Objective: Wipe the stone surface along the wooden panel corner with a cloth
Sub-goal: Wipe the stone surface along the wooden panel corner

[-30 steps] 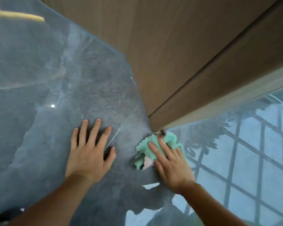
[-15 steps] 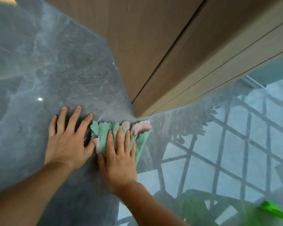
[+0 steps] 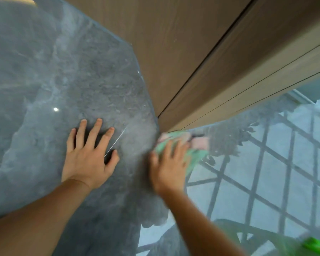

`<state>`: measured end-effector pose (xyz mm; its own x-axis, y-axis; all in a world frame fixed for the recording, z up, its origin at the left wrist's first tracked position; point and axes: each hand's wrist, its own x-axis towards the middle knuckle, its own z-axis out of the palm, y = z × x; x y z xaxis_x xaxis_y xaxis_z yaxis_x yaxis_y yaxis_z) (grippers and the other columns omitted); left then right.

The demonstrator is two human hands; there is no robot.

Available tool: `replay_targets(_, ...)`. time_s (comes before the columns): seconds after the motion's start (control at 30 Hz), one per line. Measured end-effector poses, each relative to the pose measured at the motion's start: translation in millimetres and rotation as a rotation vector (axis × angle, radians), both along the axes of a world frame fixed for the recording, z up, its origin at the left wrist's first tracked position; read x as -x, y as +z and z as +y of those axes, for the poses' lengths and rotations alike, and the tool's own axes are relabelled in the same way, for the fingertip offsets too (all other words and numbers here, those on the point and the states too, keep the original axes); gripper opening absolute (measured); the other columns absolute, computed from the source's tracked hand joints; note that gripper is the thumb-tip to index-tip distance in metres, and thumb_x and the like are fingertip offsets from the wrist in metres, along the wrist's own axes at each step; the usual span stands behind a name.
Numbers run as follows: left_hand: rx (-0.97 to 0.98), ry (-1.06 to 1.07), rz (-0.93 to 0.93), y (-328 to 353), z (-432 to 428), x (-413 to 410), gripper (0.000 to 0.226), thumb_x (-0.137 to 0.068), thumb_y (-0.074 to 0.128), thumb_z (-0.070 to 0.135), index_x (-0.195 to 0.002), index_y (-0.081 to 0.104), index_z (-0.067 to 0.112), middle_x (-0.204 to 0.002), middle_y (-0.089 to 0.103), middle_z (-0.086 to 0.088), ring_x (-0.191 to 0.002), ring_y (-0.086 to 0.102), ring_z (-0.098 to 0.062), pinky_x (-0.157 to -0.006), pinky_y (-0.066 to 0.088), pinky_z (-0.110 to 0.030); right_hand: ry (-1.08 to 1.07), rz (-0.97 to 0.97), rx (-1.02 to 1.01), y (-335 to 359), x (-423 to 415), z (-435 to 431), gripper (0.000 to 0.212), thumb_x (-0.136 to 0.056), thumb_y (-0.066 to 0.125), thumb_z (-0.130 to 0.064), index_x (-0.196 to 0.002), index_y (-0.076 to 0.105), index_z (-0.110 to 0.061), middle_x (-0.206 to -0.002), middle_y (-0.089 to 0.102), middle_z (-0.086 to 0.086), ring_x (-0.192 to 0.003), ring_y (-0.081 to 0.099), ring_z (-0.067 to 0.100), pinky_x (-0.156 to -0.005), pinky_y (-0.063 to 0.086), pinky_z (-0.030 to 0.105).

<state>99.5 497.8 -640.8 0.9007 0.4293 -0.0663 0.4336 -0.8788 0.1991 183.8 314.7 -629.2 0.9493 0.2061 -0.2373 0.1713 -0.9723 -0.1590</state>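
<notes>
A polished grey stone surface fills the left and middle of the head view. Brown wooden panels rise from it and meet at a corner just above the hands. My right hand presses flat on a green and pink cloth, right under that corner; both are motion-blurred. My left hand lies flat on the stone with fingers spread, to the left of the cloth and apart from it.
The glossy stone at right mirrors a window grille and foliage. A thin pale scratch runs beside my left fingers. A bright green object shows at the bottom right corner, blurred.
My right hand has swept the cloth rightward, away from my left hand, back under the panel corner. My left hand has stayed flat on the stone.
</notes>
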Motion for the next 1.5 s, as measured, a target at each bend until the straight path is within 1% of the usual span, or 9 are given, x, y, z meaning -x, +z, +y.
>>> replay_targets(0.17, -0.008, -0.033, 0.025, -0.9, 1.2, 0.0, 0.075, -0.079, 0.040, 0.053, -0.148, 0.041, 0.024, -0.163, 0.033, -0.012, -0.151, 0.021, -0.045, -0.122, 0.016, -0.061, 0.765, -0.035, -0.097, -1.0, 26.8, -2.1, 0.057, -0.098, 0.035, -0.049, -0.150, 0.032, -0.025, -0.164, 0.013, 0.004, -0.152, 0.001, 0.026, -0.122, 0.011, 0.050)
replay_targets(0.27, -0.018, -0.016, 0.007, -1.4, 0.1, -1.0, 0.066, -0.086, 0.040, 0.050, -0.147, 0.043, 0.025, -0.162, 0.036, -0.011, -0.151, 0.023, -0.045, -0.122, 0.017, -0.059, 0.932, -0.027, -0.104, 0.0, -26.7, -52.0, 0.057, -0.097, 0.040, -0.047, -0.151, 0.028, -0.034, -0.164, 0.015, 0.001, -0.152, 0.007, 0.021, -0.123, 0.009, 0.043)
replay_targets(0.47, -0.030, -0.011, -0.008, -7.0, 3.5, 2.2, 0.064, -0.087, 0.042, 0.049, -0.146, 0.045, 0.025, -0.161, 0.037, -0.011, -0.151, 0.024, -0.044, -0.123, 0.016, -0.058, -0.232, -0.117, -0.064, -2.0, -43.0, -81.2, 0.058, -0.098, 0.040, -0.041, -0.152, 0.026, -0.025, -0.163, 0.016, 0.013, -0.151, 0.010, 0.030, -0.122, 0.009, 0.047)
replay_targets(0.53, -0.034, -0.010, -0.021, -6.8, 3.1, 0.8, 0.063, -0.087, 0.042, 0.049, -0.146, 0.046, 0.025, -0.160, 0.038, -0.011, -0.150, 0.024, -0.044, -0.123, 0.016, -0.058, -0.387, -0.036, -0.037, 0.4, -27.7, -59.1, 0.069, -0.097, 0.040, -0.045, -0.155, 0.012, -0.021, -0.164, 0.004, 0.016, -0.151, -0.001, 0.031, -0.121, 0.000, 0.048)
replay_targets(0.73, -0.018, -0.016, -0.022, -5.3, 1.9, -1.0, 0.065, -0.086, 0.043, 0.050, -0.146, 0.045, 0.024, -0.161, 0.037, -0.011, -0.150, 0.024, -0.045, -0.123, 0.016, -0.060, 0.412, 0.089, -0.149, 11.8, 24.6, 1.9, 0.076, -0.089, 0.036, -0.050, -0.155, 0.007, -0.028, -0.162, -0.013, 0.007, -0.148, -0.022, 0.027, -0.121, -0.009, 0.044)
replay_targets(0.93, 0.000, -0.026, 0.017, -4.6, 3.9, 0.4, 0.065, -0.087, 0.041, 0.052, -0.145, 0.045, 0.023, -0.163, 0.033, -0.010, -0.153, 0.020, -0.043, -0.124, 0.014, -0.060, 0.598, 0.133, -0.074, 12.8, -51.1, 77.3, 0.075, -0.091, 0.044, -0.037, -0.155, 0.008, -0.022, -0.165, -0.008, 0.010, -0.150, -0.014, 0.028, -0.121, 0.004, 0.048)
replay_targets(1.17, 0.027, -0.010, 0.037, -2.7, 4.7, 0.8, 0.063, -0.090, 0.037, 0.054, -0.144, 0.046, 0.023, -0.165, 0.031, -0.008, -0.155, 0.015, -0.040, -0.125, 0.013, -0.058, 0.359, 0.230, -0.235, 20.3, -60.7, 126.4, 0.072, -0.091, 0.048, -0.041, -0.153, 0.018, -0.022, -0.165, -0.002, 0.009, -0.151, -0.007, 0.029, -0.122, 0.005, 0.047)
replay_targets(1.4, 0.130, 0.062, -0.004, 5.2, 0.6, -3.7, 0.063, -0.090, 0.036, 0.051, -0.147, 0.043, 0.026, -0.166, 0.030, -0.006, -0.155, 0.015, -0.039, -0.125, 0.010, -0.055, 0.128, 0.005, -0.529, 34.4, 12.9, 1.0, 0.054, -0.088, 0.054, -0.031, -0.139, 0.050, -0.014, -0.146, 0.047, 0.007, -0.135, 0.042, 0.023, -0.111, 0.027, 0.021)
replay_targets(1.5, 0.246, 0.236, -0.029, 13.8, -26.5, -11.1, 0.061, -0.088, 0.042, 0.054, -0.138, 0.053, 0.022, -0.160, 0.036, -0.013, -0.149, 0.024, -0.043, -0.121, 0.014, -0.056, -0.156, -0.044, -0.518, 35.1, 9.1, -30.3, 0.053, -0.086, 0.060, -0.027, -0.139, 0.050, -0.021, -0.138, 0.048, 0.006, -0.125, 0.042, 0.025, -0.105, 0.035, 0.029)
